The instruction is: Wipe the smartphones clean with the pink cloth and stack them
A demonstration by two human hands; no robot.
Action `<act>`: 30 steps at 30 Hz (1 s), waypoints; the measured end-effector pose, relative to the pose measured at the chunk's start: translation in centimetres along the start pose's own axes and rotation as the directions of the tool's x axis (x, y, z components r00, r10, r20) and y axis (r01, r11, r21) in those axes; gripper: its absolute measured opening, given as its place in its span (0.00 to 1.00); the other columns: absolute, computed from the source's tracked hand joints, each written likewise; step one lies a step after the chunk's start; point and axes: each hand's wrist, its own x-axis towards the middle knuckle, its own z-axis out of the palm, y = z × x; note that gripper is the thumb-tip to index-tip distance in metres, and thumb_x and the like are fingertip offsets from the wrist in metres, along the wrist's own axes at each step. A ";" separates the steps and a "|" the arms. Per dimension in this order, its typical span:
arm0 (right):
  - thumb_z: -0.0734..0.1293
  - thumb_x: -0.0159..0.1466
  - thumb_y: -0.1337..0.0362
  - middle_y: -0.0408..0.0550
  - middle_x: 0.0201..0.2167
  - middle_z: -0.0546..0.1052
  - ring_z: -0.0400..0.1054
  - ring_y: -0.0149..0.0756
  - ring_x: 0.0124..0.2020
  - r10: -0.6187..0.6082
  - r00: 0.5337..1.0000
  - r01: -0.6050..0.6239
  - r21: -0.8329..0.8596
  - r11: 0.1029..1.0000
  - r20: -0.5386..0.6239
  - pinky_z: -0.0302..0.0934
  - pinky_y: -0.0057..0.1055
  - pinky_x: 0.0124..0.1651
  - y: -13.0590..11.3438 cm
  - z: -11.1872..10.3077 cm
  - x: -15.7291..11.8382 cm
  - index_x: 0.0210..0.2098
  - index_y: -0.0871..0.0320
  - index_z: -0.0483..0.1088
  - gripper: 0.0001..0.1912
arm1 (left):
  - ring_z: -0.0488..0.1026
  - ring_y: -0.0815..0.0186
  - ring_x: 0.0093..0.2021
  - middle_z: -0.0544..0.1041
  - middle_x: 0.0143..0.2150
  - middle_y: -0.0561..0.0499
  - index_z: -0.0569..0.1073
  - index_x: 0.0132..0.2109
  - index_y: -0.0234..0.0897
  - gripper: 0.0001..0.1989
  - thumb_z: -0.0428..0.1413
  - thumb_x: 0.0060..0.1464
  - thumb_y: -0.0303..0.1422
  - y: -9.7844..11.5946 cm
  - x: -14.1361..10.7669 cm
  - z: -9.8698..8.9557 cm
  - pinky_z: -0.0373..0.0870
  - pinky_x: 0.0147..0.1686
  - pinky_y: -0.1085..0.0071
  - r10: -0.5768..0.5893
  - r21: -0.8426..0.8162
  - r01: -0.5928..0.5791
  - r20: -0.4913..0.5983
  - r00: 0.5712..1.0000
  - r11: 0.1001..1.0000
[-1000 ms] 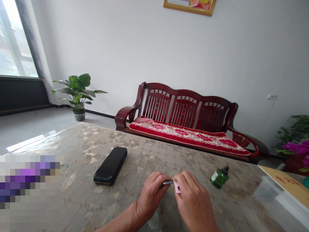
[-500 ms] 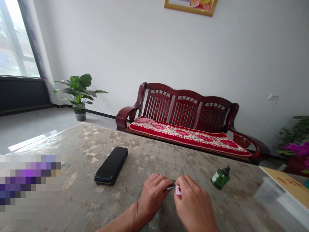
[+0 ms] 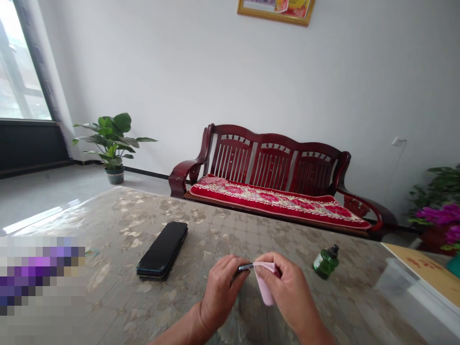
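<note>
My left hand (image 3: 221, 289) is closed around a slim dark phone (image 3: 246, 267), seen nearly edge-on, with most of it hidden by the fingers. In my right hand (image 3: 285, 287) a pink cloth (image 3: 265, 289) is pinched between thumb and fingers; it folds over the phone's right end and one flap hangs down. Both hands are just above the table. To their left lies a stack of black phones (image 3: 163, 249), the top one screen up. A green bottle (image 3: 325, 262) with a black cap stands to the right of my right hand.
The table (image 3: 115, 249) has a patterned, glossy cover. At its right side are a clear plastic box (image 3: 398, 287) and a tan board (image 3: 424, 273) with red writing. A wooden bench (image 3: 269, 163) with a red mat stands beyond the far edge. Pixelated blur covers the lower left.
My right hand has turned and the pink cloth now shows far more, hanging below the fingers. The hands have shifted slightly left. The whole view has moved a little.
</note>
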 end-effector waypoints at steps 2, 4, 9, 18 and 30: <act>0.65 0.64 0.53 0.42 0.24 0.76 0.68 0.32 0.24 -0.039 0.999 0.039 -0.011 0.999 -0.018 0.60 0.24 0.26 0.2 0.0 0.0 0.33 0.56 0.74 0.14 | 0.73 0.66 0.32 0.75 0.31 0.52 0.74 0.39 0.39 0.07 0.53 0.63 0.34 0.0 -0.1 0.1 0.68 0.34 0.74 -0.036 -0.036 0.035 -0.016 0.999 0.999; 0.64 0.65 0.53 0.43 0.27 0.76 0.69 0.33 0.28 -0.129 0.990 0.124 -0.076 0.989 -0.062 0.62 0.24 0.30 0.1 0.0 -0.1 0.33 0.55 0.75 0.14 | 0.73 0.67 0.32 0.75 0.31 0.53 0.74 0.38 0.39 0.07 0.54 0.63 0.35 0.0 -0.1 0.1 0.68 0.33 0.74 -0.072 -0.062 0.070 -0.026 0.997 0.996; 0.62 0.68 0.56 0.44 0.29 0.75 0.71 0.34 0.33 -0.329 0.936 0.289 -0.255 0.923 -0.127 0.64 0.26 0.38 -0.8 -0.4 -0.2 0.33 0.52 0.75 0.13 | 0.72 0.67 0.31 0.74 0.30 0.53 0.74 0.38 0.38 0.09 0.53 0.63 0.36 -0.2 -0.2 0.2 0.68 0.33 0.74 -0.083 -0.071 0.081 -0.021 0.996 0.994; 0.62 0.68 0.63 0.50 0.44 0.79 0.75 0.38 0.43 -0.570 0.756 0.451 -0.375 0.810 -0.321 0.72 0.31 0.45 0.1 0.6 0.0 0.49 0.54 0.74 0.13 | 0.72 0.66 0.31 0.74 0.30 0.52 0.74 0.38 0.39 0.08 0.54 0.62 0.36 -0.1 0.0 0.0 0.68 0.32 0.74 -0.122 -0.093 0.120 -0.013 0.992 0.988; 0.63 0.68 0.65 0.49 0.42 0.79 0.74 0.39 0.42 -0.693 0.702 0.430 -0.679 0.595 -0.162 0.68 0.36 0.46 0.6 1.5 0.3 0.51 0.52 0.73 0.13 | 0.72 0.67 0.33 0.74 0.32 0.53 0.73 0.40 0.39 0.07 0.53 0.63 0.36 -0.6 -0.1 0.1 0.67 0.34 0.74 -0.119 -0.097 0.118 -0.002 0.993 0.988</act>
